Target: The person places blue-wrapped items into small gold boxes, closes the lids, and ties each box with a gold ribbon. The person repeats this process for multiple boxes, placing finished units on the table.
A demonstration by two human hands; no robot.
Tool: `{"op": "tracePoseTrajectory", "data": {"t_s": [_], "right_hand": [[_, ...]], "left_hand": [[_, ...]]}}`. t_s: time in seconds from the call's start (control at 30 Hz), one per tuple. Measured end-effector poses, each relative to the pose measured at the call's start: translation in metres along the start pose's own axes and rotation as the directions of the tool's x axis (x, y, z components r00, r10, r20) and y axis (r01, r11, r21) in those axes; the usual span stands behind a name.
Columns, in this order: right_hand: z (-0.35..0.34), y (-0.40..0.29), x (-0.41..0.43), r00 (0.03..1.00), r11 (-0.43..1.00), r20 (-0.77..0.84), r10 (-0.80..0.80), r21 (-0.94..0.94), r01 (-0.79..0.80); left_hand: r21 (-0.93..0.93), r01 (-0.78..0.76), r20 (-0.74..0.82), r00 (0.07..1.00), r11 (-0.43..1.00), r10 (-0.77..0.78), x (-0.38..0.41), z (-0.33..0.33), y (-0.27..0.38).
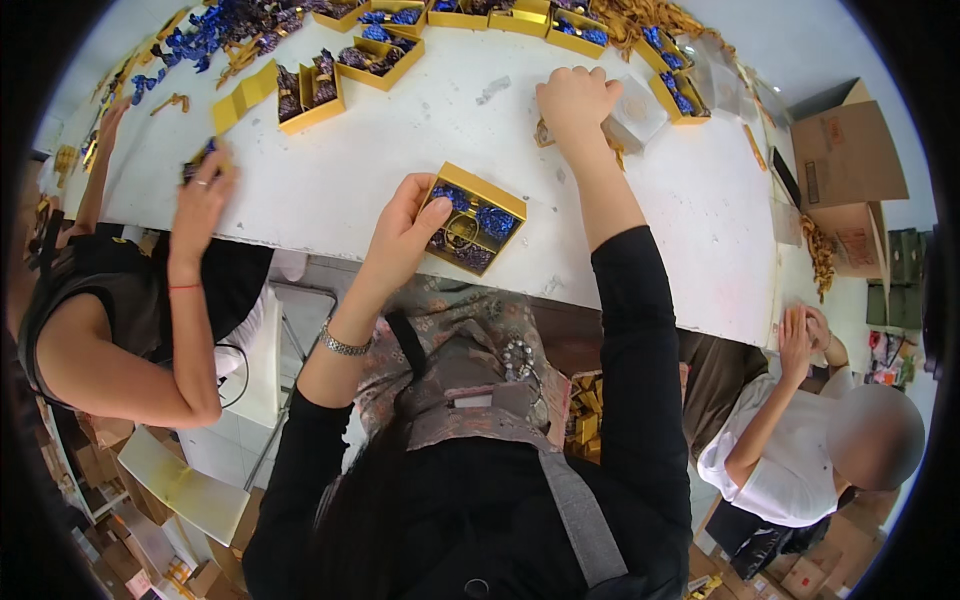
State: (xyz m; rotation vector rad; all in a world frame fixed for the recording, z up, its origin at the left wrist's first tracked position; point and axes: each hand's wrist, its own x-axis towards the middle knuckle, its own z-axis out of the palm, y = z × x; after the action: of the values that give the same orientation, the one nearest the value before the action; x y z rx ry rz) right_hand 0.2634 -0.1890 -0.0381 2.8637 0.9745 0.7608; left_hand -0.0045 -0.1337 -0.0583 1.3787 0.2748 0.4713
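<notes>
My left hand (pixel 399 238) holds a small gold box (pixel 491 189) just above the front edge of the white table, thumb across its top. Through the box's clear top, which bears a round gold mark, blue foil-wrapped pieces (pixel 495 221) and dark purple foil-wrapped pieces (pixel 471 256) show. Farther out over the table, my right hand (pixel 577 105) is curled with its back up, so what its fingers hold is hidden. Beside it stands a stack of clear plastic sheets or lids (pixel 637 116). A bit of gold ribbon (pixel 544 135) pokes out below the knuckles.
Filled gold boxes (pixel 311 101) line the table's far side, near loose blue foil pieces (pixel 199 45) and a heap of gold ribbon (pixel 652 19). Co-workers' hands work at left (pixel 202 195) and right (pixel 799 341). Cardboard boxes (pixel 847 157) stand at right.
</notes>
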Motion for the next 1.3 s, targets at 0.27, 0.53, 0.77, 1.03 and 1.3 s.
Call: {"op": "tracePoseTrajectory", "data": {"t_s": [0.27,0.53,0.77,1.03,1.3], "right_hand": [[-0.031,0.014,-0.019,0.975,0.085,0.217,-0.039,0.973,-0.213],[-0.063,0.015,-0.036,0.895,-0.015,0.183,-0.406,0.978,-0.207],[-0.089,0.012,-0.068,0.838,0.109,-0.161,-0.522,0.962,0.252],[-0.112,0.025,-0.082,0.770,0.189,-0.057,-0.636,0.955,0.227],[-0.089,0.033,-0.127,0.784,-0.305,0.020,-0.620,0.915,-0.264]], "left_hand": [[0.132,0.075,0.026,0.997,0.988,-0.079,0.026,-0.004,0.018],[0.651,0.063,0.035,0.993,0.757,-0.112,0.061,-0.007,0.033],[0.425,-0.074,0.206,0.978,0.902,-0.016,0.058,-0.012,0.029],[0.389,-0.077,0.196,0.981,0.918,-0.001,0.039,0.000,0.043],[0.070,-0.066,0.156,0.986,0.995,0.054,0.021,-0.007,0.059]]}}
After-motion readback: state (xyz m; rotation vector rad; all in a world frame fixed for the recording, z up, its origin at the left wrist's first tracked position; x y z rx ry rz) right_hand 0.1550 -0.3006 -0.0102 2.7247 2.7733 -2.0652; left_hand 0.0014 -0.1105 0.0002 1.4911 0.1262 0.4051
